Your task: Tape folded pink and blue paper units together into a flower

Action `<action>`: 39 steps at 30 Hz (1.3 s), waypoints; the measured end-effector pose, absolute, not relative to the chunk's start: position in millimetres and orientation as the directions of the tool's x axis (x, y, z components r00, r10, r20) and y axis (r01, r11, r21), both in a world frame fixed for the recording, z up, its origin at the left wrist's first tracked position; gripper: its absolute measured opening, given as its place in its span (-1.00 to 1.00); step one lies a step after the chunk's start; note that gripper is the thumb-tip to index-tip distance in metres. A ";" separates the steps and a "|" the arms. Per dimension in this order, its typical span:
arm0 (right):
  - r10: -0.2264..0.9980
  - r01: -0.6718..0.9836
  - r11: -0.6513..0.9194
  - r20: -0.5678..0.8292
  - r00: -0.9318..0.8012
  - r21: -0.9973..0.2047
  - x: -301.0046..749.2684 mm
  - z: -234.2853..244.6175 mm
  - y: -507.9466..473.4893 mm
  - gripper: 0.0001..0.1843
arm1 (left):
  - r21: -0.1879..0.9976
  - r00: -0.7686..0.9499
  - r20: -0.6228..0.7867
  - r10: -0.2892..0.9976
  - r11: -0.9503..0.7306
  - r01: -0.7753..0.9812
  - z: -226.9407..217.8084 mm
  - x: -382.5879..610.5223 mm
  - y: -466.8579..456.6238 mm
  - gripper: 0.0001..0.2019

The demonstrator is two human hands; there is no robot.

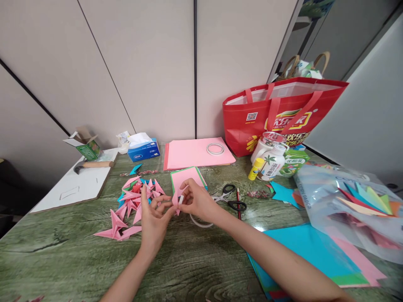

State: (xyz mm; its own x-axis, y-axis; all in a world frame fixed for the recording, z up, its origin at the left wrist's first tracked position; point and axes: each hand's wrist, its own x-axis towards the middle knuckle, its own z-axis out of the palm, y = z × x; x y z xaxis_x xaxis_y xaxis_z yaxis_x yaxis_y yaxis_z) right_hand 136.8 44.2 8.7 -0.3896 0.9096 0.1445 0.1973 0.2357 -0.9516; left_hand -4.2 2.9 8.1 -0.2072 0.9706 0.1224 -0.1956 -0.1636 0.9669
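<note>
Left hand (155,218) and right hand (200,202) hold pink folded paper (175,200) between pinched fingers (189,183), while a red bag (239,132) near the worktop's (201,264) back edge partly reads "HUAN".

Reading the clock from my edge of the table (189,260), I take this for a papercraft spot in a room at home or in an office, I can't tell which, with smooth pale wall panels (157,71) at 12. Craft supplies mark it: a pink paper stack (195,153) at 12, scissors (224,195) and a glue stick (256,169) at 1, a clear bag (317,201) of coloured paper at 2, folded pink pieces (115,226) towards 10. Everyday things sit around me too, a tissue box (144,152) at 11 and a red shopping bag (252,134) at 1
</note>
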 end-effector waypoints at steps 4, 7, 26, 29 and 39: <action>0.889 0.218 0.296 0.185 -0.418 -0.930 137.1 10.0 43.3 -0.53 | 0.967 -0.199 0.109 0.974 -0.150 -0.206 6.7 -6.3 4.1 0.05; 0.868 0.212 0.337 0.215 -0.447 -0.917 138.0 9.8 44.2 -0.53 | 0.972 -0.198 0.097 0.975 -0.136 -0.191 7.4 -7.7 4.8 0.07; 0.849 0.129 0.249 0.152 -0.506 -0.960 143.7 25.4 43.6 -0.87 | 0.921 -0.272 0.369 0.889 -0.388 -0.018 9.8 -4.1 -2.0 0.02; 0.799 0.030 0.137 0.092 -0.595 -0.990 147.6 33.0 42.7 -0.81 | 0.839 -0.253 0.544 0.800 -0.528 0.136 4.7 -7.2 -8.4 -0.08; 0.758 -0.077 0.029 0.072 -0.649 -0.997 149.3 42.0 39.9 -0.66 | 0.876 -0.261 0.466 0.845 -0.482 0.002 -0.5 -17.5 -26.6 -0.67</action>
State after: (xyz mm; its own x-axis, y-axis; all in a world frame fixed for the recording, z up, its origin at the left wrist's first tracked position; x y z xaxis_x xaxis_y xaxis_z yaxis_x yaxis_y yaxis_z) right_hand 149.3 39.9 42.0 -0.6487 0.7576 0.0724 -0.0775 0.0289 -0.9966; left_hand -17.5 -26.6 -0.5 -0.2613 0.8454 0.4658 0.0015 -0.4822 0.8761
